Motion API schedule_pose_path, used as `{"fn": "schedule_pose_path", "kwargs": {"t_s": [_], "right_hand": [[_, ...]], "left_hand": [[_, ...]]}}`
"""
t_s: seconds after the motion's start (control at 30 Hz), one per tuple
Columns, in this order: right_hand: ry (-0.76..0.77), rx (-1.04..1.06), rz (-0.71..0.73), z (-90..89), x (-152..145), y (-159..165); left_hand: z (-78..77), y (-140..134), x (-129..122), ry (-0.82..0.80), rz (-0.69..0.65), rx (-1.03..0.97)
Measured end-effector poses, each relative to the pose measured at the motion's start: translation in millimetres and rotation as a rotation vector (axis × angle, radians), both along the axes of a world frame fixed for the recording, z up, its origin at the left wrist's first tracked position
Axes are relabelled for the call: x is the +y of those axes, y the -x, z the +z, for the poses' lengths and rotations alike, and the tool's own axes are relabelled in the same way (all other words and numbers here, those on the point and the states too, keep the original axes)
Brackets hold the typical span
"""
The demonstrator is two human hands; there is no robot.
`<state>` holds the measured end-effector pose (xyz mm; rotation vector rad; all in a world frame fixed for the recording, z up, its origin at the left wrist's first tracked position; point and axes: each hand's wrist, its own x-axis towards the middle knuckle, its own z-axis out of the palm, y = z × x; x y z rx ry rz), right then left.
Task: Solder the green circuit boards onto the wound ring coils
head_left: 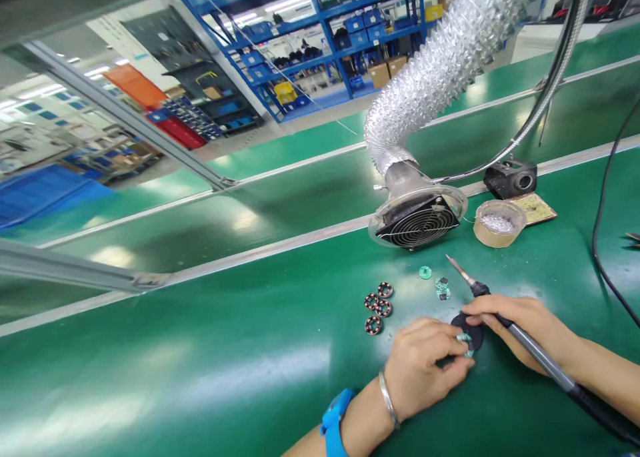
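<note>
My right hand [525, 327] is closed round the grip of a soldering iron [533, 353], whose tip points up and left above the green mat. Between the thumb and fingers of my left hand [425, 360] is a small green circuit board [466, 340], partly covered by the fingertips. Under and beside that board lies a round black pad [473, 330]. Just beyond my hands rest a pair of green circuit boards [443, 288] with dark parts on them and a plain round green board [425, 272]. Several copper-wound ring coils [383, 308] are grouped left of these.
A fan-fronted fume extractor [420, 223] hangs from a silver duct [425, 77] over the bench [225, 350]. Behind to the right are a tub of metal shavings [497, 223], a sponge tray [537, 208] and a black iron holder [513, 179]. A black cable [597, 243] runs down the right side.
</note>
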<state>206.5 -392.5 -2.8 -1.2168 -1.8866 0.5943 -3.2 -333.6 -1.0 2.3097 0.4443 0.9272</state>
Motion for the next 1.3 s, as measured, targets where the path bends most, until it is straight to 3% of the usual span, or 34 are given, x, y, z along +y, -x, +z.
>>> {"fn": "schedule_pose_path", "kwargs": {"t_s": [0.13,0.27,0.37,0.43,0.57,0.63,0.7,0.8,0.93,1.03,1.17,1.3], "right_hand": [[0.019,-0.005,0.011,-9.6,-2,-3],[0.02,-0.014,0.013,-9.2,-2,-3],[0.006,-0.032,0.015,-6.2,-2,0],[-0.008,-0.041,0.025,-5.0,-2,2],[-0.038,-0.05,0.026,-4.1,-1,4],[-0.05,-0.056,0.023,-3.5,-1,4],[-0.052,-0.058,0.013,-2.6,0,5],[-0.021,-0.053,-0.014,-1.5,0,9],[-0.002,-0.03,-0.083,-0.8,-1,13],[-0.001,0.005,-0.145,-0.4,-2,16],[-0.009,0.01,-0.136,-0.5,-2,18],[-0.064,0.007,-0.144,1.2,-2,18]], "left_hand": [[-1.9,10,-7,-0.043,-0.165,0.053],[-0.2,14,-14,-0.13,-0.174,0.19],[11.0,16,-10,-0.121,-0.167,0.239],[21.0,19,0,-0.092,-0.011,0.241],[30.8,29,36,-0.127,0.588,0.431],[28.8,34,54,-0.112,0.689,0.572],[25.9,36,65,-0.064,0.677,0.635],[24.7,31,61,-0.067,0.625,0.551],[21.5,10,26,-0.015,0.402,0.334],[12.2,-7,2,0.032,0.238,0.287],[5.5,-16,-4,0.046,0.212,0.309],[11.8,-13,4,0.073,0.163,0.337]]}}
